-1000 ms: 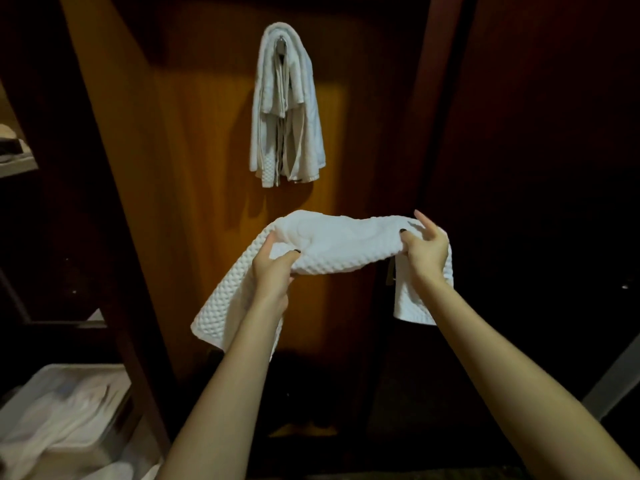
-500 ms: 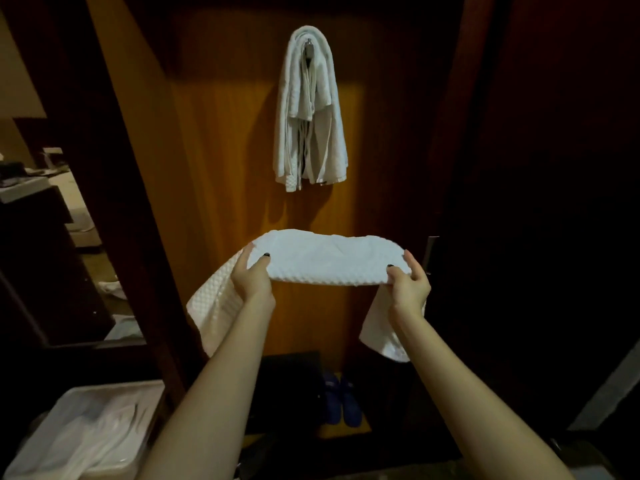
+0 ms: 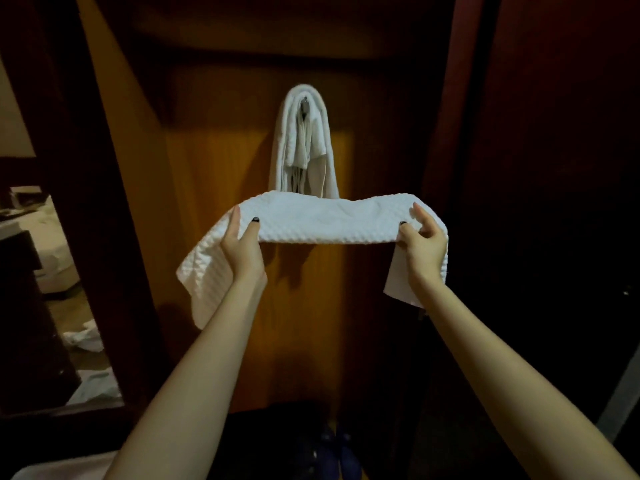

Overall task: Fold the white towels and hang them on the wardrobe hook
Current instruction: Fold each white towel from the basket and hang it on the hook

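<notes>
**Folded towel ready to go over the hook**

The towel [image 3: 329, 220] spans as a flat band between both hands, in front of the wardrobe's back panel [image 3: 214, 168] and just below the hung towels [image 3: 304, 143]. The left hand [image 3: 242, 244] pinches its left end, thumb on top. The right hand [image 3: 424, 247] grips the right end, fingers over the fold. Loose ends droop past both wrists, the left one longer.

The step looks like draping this band over the hook [image 3: 305, 106], a small metal tip at the top of the hung towels, already crowded. To do it well, hold the fold taut and level, raise its middle above the hook, then lower it so both halves hang even. A low approach could nudge the hung towels off.

Room is open above and to both sides. The dark post [image 3: 446, 133] at right stands apart from the right hand.
</notes>
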Action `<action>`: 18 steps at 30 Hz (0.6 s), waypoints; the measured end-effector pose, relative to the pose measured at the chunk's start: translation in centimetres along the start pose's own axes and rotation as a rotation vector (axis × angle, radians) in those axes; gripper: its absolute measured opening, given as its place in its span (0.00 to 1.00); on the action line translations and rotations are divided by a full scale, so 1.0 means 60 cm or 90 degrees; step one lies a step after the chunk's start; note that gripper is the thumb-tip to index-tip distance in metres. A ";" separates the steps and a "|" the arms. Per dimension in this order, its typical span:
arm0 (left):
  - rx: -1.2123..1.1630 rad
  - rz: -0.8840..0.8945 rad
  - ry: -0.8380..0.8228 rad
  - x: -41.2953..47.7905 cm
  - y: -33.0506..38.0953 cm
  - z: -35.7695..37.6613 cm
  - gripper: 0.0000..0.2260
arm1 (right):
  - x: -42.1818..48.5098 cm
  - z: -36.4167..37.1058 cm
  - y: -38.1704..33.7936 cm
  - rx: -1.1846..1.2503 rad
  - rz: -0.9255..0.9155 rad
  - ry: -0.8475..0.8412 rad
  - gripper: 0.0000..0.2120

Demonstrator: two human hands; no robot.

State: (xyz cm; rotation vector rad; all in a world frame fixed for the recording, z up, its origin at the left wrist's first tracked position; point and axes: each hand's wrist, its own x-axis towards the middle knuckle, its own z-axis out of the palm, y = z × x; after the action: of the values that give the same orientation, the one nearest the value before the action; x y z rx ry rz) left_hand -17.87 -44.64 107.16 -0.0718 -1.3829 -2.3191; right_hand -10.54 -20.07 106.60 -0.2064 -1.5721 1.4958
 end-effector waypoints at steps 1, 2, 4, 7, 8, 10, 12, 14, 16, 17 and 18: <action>0.011 0.036 -0.020 0.018 0.017 0.010 0.24 | 0.017 0.007 -0.017 0.004 -0.021 -0.002 0.23; 0.023 0.075 -0.043 0.036 0.036 0.020 0.24 | 0.035 0.015 -0.036 0.006 -0.043 -0.005 0.23; 0.052 0.149 -0.085 0.072 0.077 0.040 0.25 | 0.070 0.033 -0.074 0.002 -0.092 -0.012 0.24; 0.093 0.196 -0.125 0.136 0.131 0.069 0.25 | 0.127 0.068 -0.125 0.003 -0.144 -0.038 0.24; 0.097 0.191 -0.138 0.159 0.146 0.079 0.25 | 0.145 0.082 -0.139 0.001 -0.159 -0.048 0.24; 0.086 0.178 -0.161 0.198 0.169 0.096 0.25 | 0.178 0.109 -0.162 -0.007 -0.196 -0.054 0.23; 0.117 0.222 -0.165 0.230 0.184 0.112 0.23 | 0.213 0.134 -0.181 -0.008 -0.223 -0.048 0.21; 0.167 0.301 -0.163 0.264 0.195 0.129 0.21 | 0.251 0.157 -0.197 -0.013 -0.250 -0.030 0.18; 0.191 0.342 -0.172 0.303 0.203 0.152 0.20 | 0.293 0.182 -0.209 -0.020 -0.282 -0.021 0.17; 0.199 0.350 -0.176 0.324 0.206 0.164 0.20 | 0.313 0.196 -0.212 -0.021 -0.295 -0.022 0.17; 0.210 0.360 -0.175 0.344 0.208 0.177 0.19 | 0.333 0.210 -0.214 -0.023 -0.309 -0.021 0.18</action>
State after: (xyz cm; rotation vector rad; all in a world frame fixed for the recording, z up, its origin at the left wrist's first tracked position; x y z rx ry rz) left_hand -33.48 -47.74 128.17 -0.6148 -1.6031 -1.6417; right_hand -24.54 -18.66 129.49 0.1727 -1.5396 1.0946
